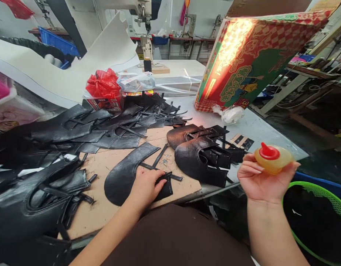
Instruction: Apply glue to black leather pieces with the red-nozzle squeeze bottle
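From the head camera I see my left hand (147,186) pressed flat, fingers together, on a black leather piece (126,173) that lies on the cardboard sheet (104,162) in front of me. My right hand (260,181) is raised beside the table edge, its fingers curled around a small yellowish glue bottle (273,159) with a red cap — the cap looks closed, so I judge no glue is going onto this piece yet. Two shaped pieces (201,153) lie stacked to the right, perhaps finished already, while a large pile of black pieces (48,177) waits on the left — most work seems left. About containers: the green basket (320,218) holds something dark I cannot identify, and the printed box (253,59) stands tilted, its contents hidden.
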